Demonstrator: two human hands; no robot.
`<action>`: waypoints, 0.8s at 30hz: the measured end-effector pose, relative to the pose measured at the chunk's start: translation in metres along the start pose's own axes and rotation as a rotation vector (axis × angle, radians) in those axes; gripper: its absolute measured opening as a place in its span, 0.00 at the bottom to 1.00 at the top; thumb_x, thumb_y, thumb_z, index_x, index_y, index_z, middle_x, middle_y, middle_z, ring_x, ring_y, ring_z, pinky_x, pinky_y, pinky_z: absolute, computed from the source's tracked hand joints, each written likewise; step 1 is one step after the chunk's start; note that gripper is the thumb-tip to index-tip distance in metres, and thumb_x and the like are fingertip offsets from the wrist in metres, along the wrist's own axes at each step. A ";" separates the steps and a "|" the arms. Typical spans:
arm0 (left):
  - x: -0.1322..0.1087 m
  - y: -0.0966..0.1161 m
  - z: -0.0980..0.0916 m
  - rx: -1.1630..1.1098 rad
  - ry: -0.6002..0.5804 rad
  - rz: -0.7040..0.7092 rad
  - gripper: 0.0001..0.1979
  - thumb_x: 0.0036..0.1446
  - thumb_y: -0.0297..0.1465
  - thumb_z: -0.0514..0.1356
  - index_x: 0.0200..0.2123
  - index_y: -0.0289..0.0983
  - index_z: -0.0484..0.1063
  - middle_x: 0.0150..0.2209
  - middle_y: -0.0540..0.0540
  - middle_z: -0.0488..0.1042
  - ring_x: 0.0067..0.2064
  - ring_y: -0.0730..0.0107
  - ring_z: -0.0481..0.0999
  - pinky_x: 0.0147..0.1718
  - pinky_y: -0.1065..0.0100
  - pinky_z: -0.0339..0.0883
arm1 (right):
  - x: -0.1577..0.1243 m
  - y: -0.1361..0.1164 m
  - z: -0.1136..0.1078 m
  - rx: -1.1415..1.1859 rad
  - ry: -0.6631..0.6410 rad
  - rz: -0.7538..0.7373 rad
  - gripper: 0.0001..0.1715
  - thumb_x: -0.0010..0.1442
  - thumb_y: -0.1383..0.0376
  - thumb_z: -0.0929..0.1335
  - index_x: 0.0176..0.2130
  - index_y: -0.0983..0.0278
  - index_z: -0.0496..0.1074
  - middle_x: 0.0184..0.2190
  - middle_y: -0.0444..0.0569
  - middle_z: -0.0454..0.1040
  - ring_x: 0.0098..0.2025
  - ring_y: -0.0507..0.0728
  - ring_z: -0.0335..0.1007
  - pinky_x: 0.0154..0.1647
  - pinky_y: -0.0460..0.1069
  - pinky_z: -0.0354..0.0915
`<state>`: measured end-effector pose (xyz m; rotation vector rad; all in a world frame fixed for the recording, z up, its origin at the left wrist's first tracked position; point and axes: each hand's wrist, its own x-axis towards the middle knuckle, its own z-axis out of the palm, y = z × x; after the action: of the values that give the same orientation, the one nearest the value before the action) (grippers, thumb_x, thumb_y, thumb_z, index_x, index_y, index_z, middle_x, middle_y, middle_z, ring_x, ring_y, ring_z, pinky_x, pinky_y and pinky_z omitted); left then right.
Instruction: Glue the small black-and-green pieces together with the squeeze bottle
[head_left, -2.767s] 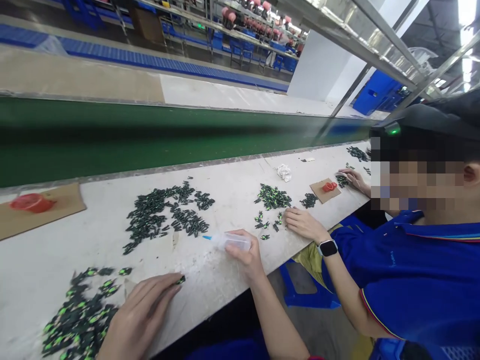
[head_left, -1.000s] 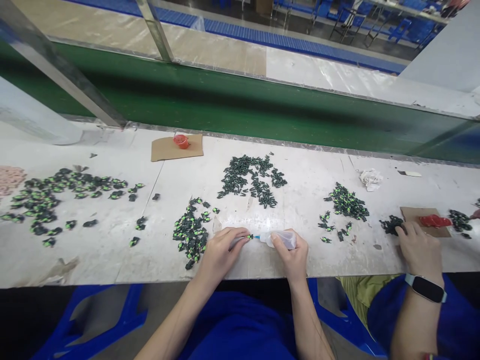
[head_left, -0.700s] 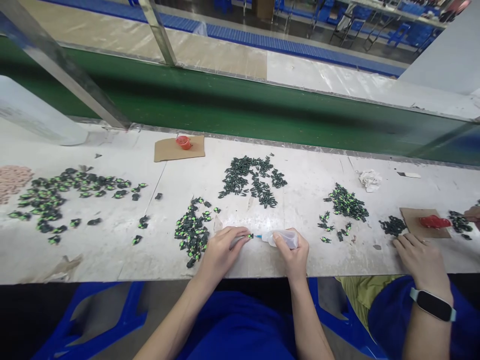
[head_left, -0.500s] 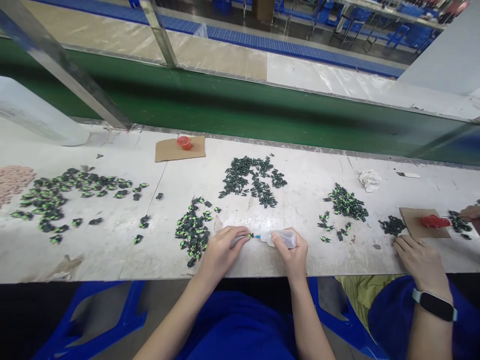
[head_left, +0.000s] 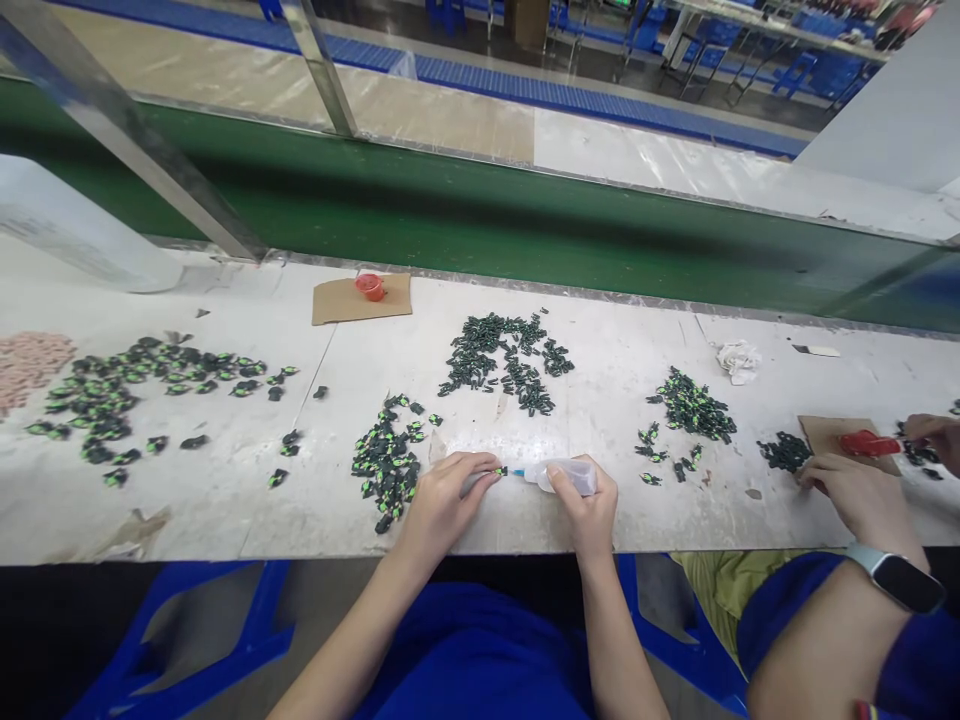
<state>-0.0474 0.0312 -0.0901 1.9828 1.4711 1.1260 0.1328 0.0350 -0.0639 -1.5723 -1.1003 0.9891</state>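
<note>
My left hand [head_left: 450, 500] pinches a small dark-green piece with bright green marks [head_left: 502, 471] between thumb and fingertips. In my right hand [head_left: 592, 515] lies a translucent squeeze bottle [head_left: 579, 477], held on its side with the thumb on top. Its thin blue tip [head_left: 518, 472] points left toward the piece, a small gap apart. Close by my left hand is a pile of black-and-green pieces [head_left: 384, 455]. Farther back, in front of both hands, many small dark-green parts [head_left: 480, 350] are spread on the white table [head_left: 510, 520].
More black-and-green pieces lie left [head_left: 105, 395] and right [head_left: 694, 405]. A red cup [head_left: 370, 287] stands on cardboard [head_left: 330, 302] at the back. At right, a co-worker's hands [head_left: 862, 490] are near a red container [head_left: 868, 443]. Crumpled tissue [head_left: 739, 362] lies behind.
The bottle and its tip have drawn slightly right, away from the piece. My left hand holds still. At right, the co-worker's near hand and forearm have shifted right.
</note>
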 end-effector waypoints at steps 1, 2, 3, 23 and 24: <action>0.000 0.000 0.000 0.001 0.001 0.001 0.04 0.61 0.30 0.59 0.38 0.38 0.74 0.35 0.46 0.81 0.36 0.66 0.82 0.38 0.67 0.77 | 0.000 0.000 0.000 0.000 -0.003 -0.002 0.16 0.48 0.56 0.71 0.19 0.63 0.66 0.15 0.39 0.63 0.19 0.50 0.57 0.21 0.46 0.57; 0.000 -0.001 0.000 0.003 0.005 -0.001 0.04 0.61 0.30 0.59 0.38 0.38 0.74 0.35 0.46 0.81 0.36 0.66 0.82 0.38 0.67 0.77 | 0.000 0.000 0.001 -0.001 -0.007 -0.003 0.16 0.48 0.56 0.71 0.20 0.64 0.66 0.15 0.39 0.63 0.19 0.50 0.57 0.21 0.46 0.57; 0.000 -0.001 0.000 0.006 0.007 -0.004 0.04 0.61 0.30 0.59 0.38 0.38 0.74 0.35 0.46 0.81 0.36 0.66 0.82 0.38 0.67 0.77 | -0.001 -0.001 0.001 -0.003 -0.010 -0.004 0.16 0.48 0.56 0.71 0.20 0.64 0.66 0.15 0.39 0.63 0.19 0.50 0.57 0.21 0.46 0.57; 0.000 -0.009 0.002 0.037 -0.007 0.116 0.09 0.62 0.32 0.58 0.43 0.40 0.75 0.40 0.44 0.78 0.44 0.61 0.75 0.43 0.60 0.72 | 0.020 0.008 0.012 0.146 -0.061 -0.152 0.22 0.43 0.63 0.77 0.33 0.59 0.63 0.43 0.54 0.80 0.48 0.63 0.76 0.45 0.55 0.69; -0.001 -0.010 0.003 0.041 -0.008 0.113 0.08 0.62 0.32 0.57 0.42 0.41 0.76 0.40 0.44 0.77 0.44 0.60 0.75 0.43 0.60 0.72 | 0.021 0.010 0.013 0.119 -0.086 -0.136 0.21 0.44 0.63 0.76 0.34 0.59 0.64 0.44 0.53 0.80 0.47 0.62 0.76 0.44 0.55 0.69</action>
<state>-0.0512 0.0345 -0.0993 2.1197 1.4040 1.1409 0.1279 0.0568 -0.0784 -1.3520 -1.1698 1.0184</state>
